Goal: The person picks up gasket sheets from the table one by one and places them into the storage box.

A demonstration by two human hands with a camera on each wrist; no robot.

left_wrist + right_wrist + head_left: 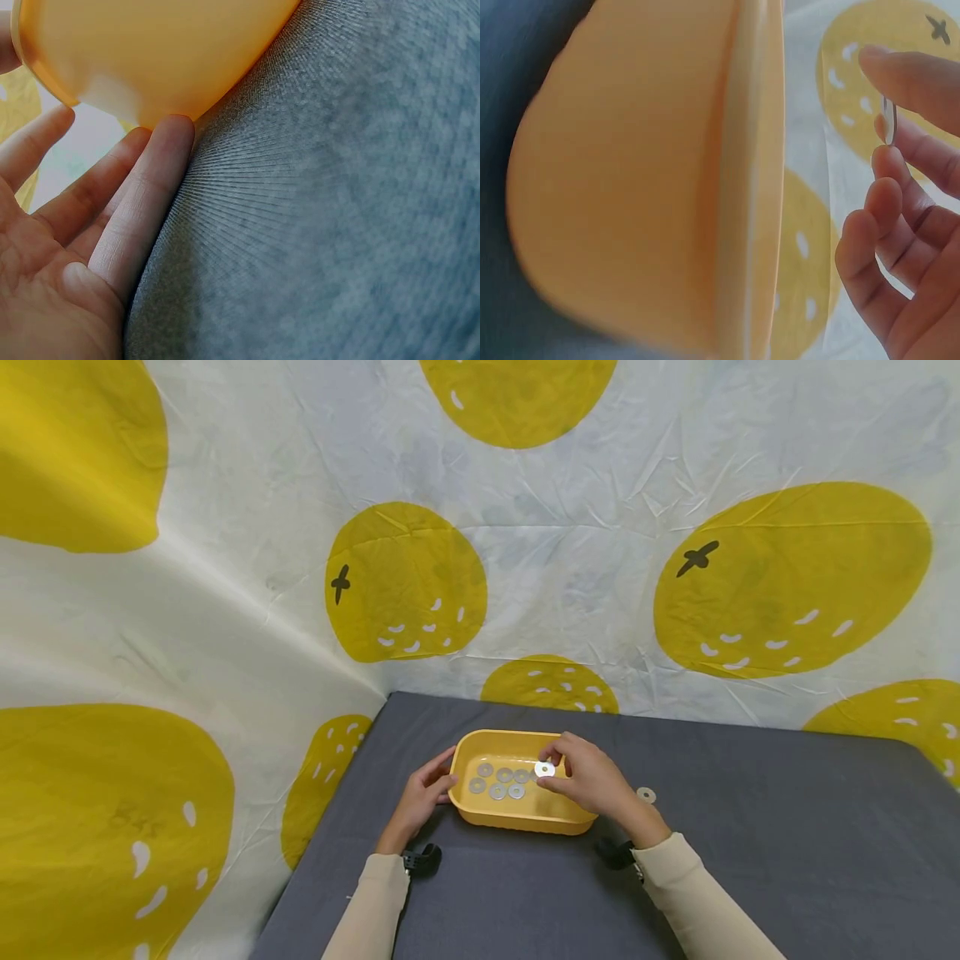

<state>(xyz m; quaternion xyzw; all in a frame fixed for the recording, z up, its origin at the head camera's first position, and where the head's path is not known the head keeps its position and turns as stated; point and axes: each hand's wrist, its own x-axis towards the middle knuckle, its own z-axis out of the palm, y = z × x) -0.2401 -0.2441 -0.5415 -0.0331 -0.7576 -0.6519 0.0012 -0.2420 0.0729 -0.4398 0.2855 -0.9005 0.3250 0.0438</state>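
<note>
A yellow plastic tray (517, 820) stands on the dark grey cloth, with several flat metal washers (497, 791) lying on its floor. My left hand (422, 795) holds the tray's left end, thumb at the rim and fingers against the outer wall. In the left wrist view those fingers (142, 202) touch the tray wall (150, 60) low down, close to the cloth. Above the tray's right part, my right hand (592, 777) pinches one washer (544, 769) between thumb and fingertips. The right wrist view shows this washer (889, 121) edge-on, above the tray's rim (750, 180).
Another washer (646, 795) lies on the dark cloth (787, 843) to the right of the tray, beside my right wrist. A white curtain (570, 577) with yellow fruit shapes hangs behind the table and along its left side.
</note>
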